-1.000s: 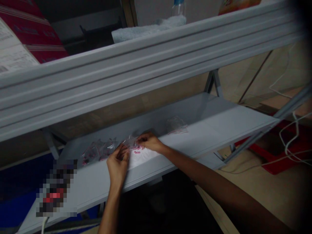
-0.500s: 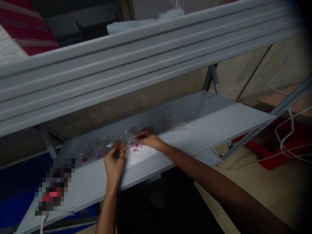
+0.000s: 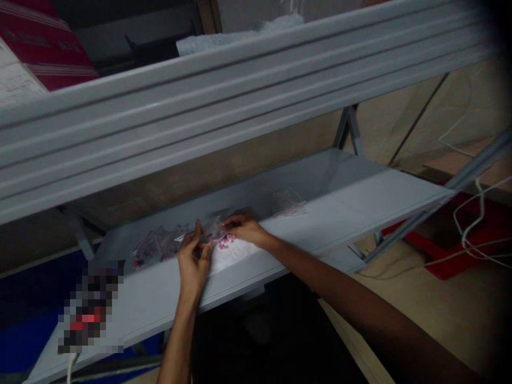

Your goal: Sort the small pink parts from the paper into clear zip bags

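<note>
A small transparent plastic bag (image 3: 213, 229) hangs pinched between my two hands, above a grey metal shelf (image 3: 340, 208). My left hand (image 3: 193, 261) grips its near edge with the fingertips, and my right hand (image 3: 243, 228) pinches its far side. Just below lie small pink pieces (image 3: 224, 242) on a white sheet (image 3: 236, 255). To the left of my hands is a heap of similar bags (image 3: 154, 246) with pink contents. One more bag (image 3: 288, 204) lies to the right on the shelf.
A long grey aluminium beam (image 3: 200, 101) crosses above the shelf. Behind it are a red carton (image 3: 40, 48) and a white cloth (image 3: 236, 40). A pixelated patch (image 3: 90, 309) covers something on the shelf's near left. White cables (image 3: 472, 224) and a red object (image 3: 440, 245) lie at the lower right.
My left hand has shifted slightly up and to the right, its fingers now closer to the bag's edge. The view has moved a little since the oldest frame.
</note>
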